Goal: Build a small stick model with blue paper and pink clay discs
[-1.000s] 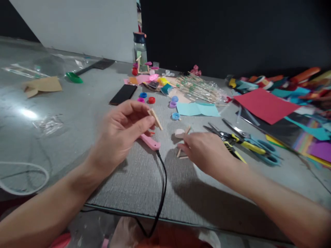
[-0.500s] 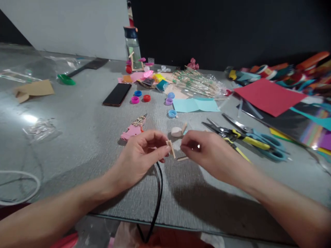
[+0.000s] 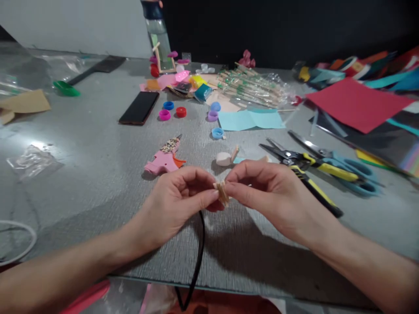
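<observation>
Between my two hands, low over the front of the table, are short wooden stick pieces [image 3: 222,194] lying side by side. The fingertips of my left hand [image 3: 183,192] pinch them from the left. From the right, the thumb and forefinger of my right hand [image 3: 262,185] close on the same pieces; how many each hand holds I cannot tell. Just beyond my left fingers lies a pink glue gun [image 3: 164,159] with an orange trigger, its black cable [image 3: 202,244] running off the front edge. A small white round object [image 3: 224,158] sits past my fingertips.
Yellow-black pliers [image 3: 304,163] and blue-handled scissors [image 3: 355,172] lie right of my right hand. Further back are a phone [image 3: 139,107], a red bottle cap [image 3: 181,112] among others, a folded light-blue paper [image 3: 248,120], a bag of sticks [image 3: 252,85] and a water bottle [image 3: 157,37].
My right hand has moved left to meet my left hand, and its fingertips now touch the stick pieces. The loose stick on the table between them no longer shows. The view has shifted slightly.
</observation>
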A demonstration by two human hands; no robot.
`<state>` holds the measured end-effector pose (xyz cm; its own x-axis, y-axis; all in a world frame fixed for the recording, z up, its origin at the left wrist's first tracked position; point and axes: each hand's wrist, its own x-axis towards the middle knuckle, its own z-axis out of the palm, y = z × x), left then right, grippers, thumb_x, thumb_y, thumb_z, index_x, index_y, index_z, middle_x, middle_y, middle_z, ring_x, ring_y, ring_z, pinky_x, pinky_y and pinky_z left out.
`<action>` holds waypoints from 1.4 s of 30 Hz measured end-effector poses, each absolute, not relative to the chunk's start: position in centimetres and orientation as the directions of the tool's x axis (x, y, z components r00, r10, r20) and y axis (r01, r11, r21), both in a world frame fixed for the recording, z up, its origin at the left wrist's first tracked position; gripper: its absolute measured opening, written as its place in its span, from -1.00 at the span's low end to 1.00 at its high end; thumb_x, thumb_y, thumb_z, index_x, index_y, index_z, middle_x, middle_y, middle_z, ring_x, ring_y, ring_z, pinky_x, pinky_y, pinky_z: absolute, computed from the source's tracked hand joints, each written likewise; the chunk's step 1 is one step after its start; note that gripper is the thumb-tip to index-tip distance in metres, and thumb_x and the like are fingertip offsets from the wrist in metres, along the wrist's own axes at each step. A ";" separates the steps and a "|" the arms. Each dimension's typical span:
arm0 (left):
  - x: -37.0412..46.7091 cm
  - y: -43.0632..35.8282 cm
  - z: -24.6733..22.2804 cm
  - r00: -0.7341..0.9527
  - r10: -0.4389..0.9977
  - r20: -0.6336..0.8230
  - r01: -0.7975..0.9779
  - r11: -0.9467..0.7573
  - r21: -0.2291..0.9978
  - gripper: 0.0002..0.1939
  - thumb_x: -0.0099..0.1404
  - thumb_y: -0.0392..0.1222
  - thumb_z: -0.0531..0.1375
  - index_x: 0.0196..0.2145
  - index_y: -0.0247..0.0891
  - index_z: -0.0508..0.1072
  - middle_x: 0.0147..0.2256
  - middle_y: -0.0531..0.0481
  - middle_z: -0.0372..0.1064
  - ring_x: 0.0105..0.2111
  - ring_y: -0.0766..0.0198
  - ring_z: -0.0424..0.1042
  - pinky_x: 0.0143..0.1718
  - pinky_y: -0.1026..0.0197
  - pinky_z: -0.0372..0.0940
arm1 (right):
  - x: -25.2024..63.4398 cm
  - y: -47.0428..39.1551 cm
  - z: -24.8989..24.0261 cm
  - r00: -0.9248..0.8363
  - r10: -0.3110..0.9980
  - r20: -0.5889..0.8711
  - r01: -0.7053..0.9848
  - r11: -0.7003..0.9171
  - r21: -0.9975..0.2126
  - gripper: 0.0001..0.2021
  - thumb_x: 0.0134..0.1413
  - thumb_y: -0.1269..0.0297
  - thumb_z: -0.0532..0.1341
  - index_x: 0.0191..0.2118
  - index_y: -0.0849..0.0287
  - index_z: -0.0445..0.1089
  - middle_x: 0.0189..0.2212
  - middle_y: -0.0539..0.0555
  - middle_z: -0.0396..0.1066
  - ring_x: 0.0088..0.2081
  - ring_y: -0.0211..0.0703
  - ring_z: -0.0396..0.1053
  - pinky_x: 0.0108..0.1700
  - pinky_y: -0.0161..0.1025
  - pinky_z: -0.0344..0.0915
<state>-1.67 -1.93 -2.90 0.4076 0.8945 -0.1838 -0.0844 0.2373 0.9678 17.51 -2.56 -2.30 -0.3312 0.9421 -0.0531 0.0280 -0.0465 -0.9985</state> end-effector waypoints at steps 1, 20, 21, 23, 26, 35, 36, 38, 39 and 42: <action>-1.7 -1.9 -2.9 0.408 0.893 -0.189 -0.088 0.244 0.966 -0.92 0.29 -0.40 0.32 -0.35 -0.31 0.52 -0.44 0.09 0.57 -0.44 0.46 0.54 -0.35 0.47 0.43 | 17.5 -2.6 -2.3 -0.321 0.945 -0.055 0.045 -0.043 -0.998 -0.88 0.17 0.31 0.32 -0.39 0.19 0.47 -0.47 -0.07 0.47 -0.41 -0.37 0.36 -0.36 -0.39 0.25; -1.9 -2.1 -3.2 0.382 0.921 -0.078 -0.042 0.102 0.994 -0.92 0.33 -0.33 0.30 -0.35 -0.27 0.58 -0.42 0.08 0.57 -0.39 0.39 0.56 -0.30 0.40 0.48 | 17.2 -2.6 -1.9 -0.296 0.955 -0.001 0.209 0.063 -0.976 -0.87 0.16 0.40 0.29 -0.42 0.18 0.48 -0.48 -0.05 0.48 -0.40 -0.29 0.40 -0.33 -0.34 0.31; -1.9 -2.1 -3.2 0.380 0.922 -0.075 -0.033 0.094 0.995 -0.91 0.33 -0.33 0.30 -0.36 -0.27 0.58 -0.43 0.07 0.57 -0.39 0.38 0.56 -0.29 0.38 0.48 | 17.2 -2.6 -1.9 -0.300 0.954 -0.004 0.207 0.061 -0.976 -0.87 0.16 0.40 0.29 -0.42 0.18 0.48 -0.48 -0.05 0.48 -0.41 -0.30 0.40 -0.33 -0.35 0.30; -1.9 -2.1 -3.3 0.376 0.924 -0.069 -0.019 0.082 0.996 -0.91 0.33 -0.31 0.30 -0.36 -0.27 0.57 -0.42 0.06 0.57 -0.39 0.36 0.56 -0.29 0.36 0.49 | 17.1 -2.6 -2.1 -0.307 0.952 -0.009 0.198 0.055 -0.979 -0.87 0.17 0.40 0.28 -0.41 0.19 0.47 -0.48 -0.06 0.47 -0.40 -0.32 0.38 -0.33 -0.36 0.29; -2.0 -2.1 -3.3 0.377 0.923 -0.073 -0.016 0.085 0.996 -0.92 0.34 -0.29 0.31 -0.35 -0.26 0.57 -0.41 0.06 0.58 -0.38 0.36 0.57 -0.28 0.36 0.49 | 17.3 -2.4 -2.4 -0.304 0.952 -0.009 0.195 0.053 -0.979 -0.87 0.18 0.37 0.29 -0.40 0.20 0.46 -0.48 -0.06 0.45 -0.41 -0.33 0.36 -0.33 -0.37 0.27; -2.1 -1.9 -3.3 0.347 0.923 -0.166 -0.108 0.215 0.971 -0.93 0.35 -0.28 0.31 -0.33 -0.27 0.54 -0.40 0.05 0.62 -0.37 0.38 0.61 -0.27 0.40 0.50 | 18.6 -3.1 -2.6 -0.344 0.939 -0.002 0.322 0.116 -0.940 -0.89 0.24 0.27 0.30 -0.31 0.16 0.51 -0.39 -0.04 0.49 -0.36 -0.29 0.36 -0.34 -0.34 0.24; -2.1 -1.8 -3.4 0.340 0.925 -0.170 -0.109 0.218 0.970 -0.93 0.35 -0.28 0.32 -0.33 -0.27 0.54 -0.40 0.05 0.61 -0.37 0.38 0.61 -0.26 0.39 0.51 | 18.5 -3.2 -2.7 -0.358 0.934 -0.005 0.338 0.124 -0.933 -0.88 0.25 0.29 0.29 -0.32 0.16 0.51 -0.39 -0.03 0.49 -0.35 -0.28 0.36 -0.33 -0.33 0.24; -2.2 -1.8 -3.5 0.338 0.926 -0.167 -0.095 0.210 0.973 -0.93 0.34 -0.26 0.32 -0.33 -0.27 0.54 -0.39 0.05 0.60 -0.36 0.36 0.60 -0.24 0.37 0.51 | 18.4 -3.3 -2.8 -0.377 0.926 0.005 0.357 0.151 -0.922 -0.87 0.27 0.34 0.26 -0.33 0.17 0.51 -0.41 -0.03 0.49 -0.36 -0.27 0.36 -0.30 -0.32 0.24; -2.2 -1.8 -3.5 0.349 0.923 -0.160 -0.077 0.198 0.977 -0.93 0.33 -0.24 0.33 -0.32 -0.27 0.54 -0.38 0.05 0.60 -0.35 0.35 0.61 -0.23 0.35 0.51 | 18.4 -3.3 -2.9 -0.380 0.925 0.015 0.368 0.166 -0.915 -0.86 0.28 0.36 0.25 -0.34 0.17 0.51 -0.42 -0.04 0.49 -0.36 -0.28 0.36 -0.30 -0.32 0.24; -2.4 -1.9 -3.4 0.384 0.914 -0.133 0.009 0.141 0.990 -0.88 0.31 -0.17 0.34 -0.23 -0.24 0.54 -0.31 0.03 0.59 -0.33 0.29 0.60 -0.25 0.29 0.51 | 18.6 -3.2 -2.7 -0.384 0.923 0.028 0.433 0.207 -0.877 -0.83 0.28 0.36 0.23 -0.36 0.16 0.49 -0.47 -0.06 0.43 -0.42 -0.30 0.30 -0.37 -0.33 0.18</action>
<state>-2.43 -1.93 -3.38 0.3838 0.9137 -0.1333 0.0087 0.1408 0.9900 18.60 -3.17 -2.67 -0.3840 0.9229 0.0277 0.4330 0.2066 -0.8774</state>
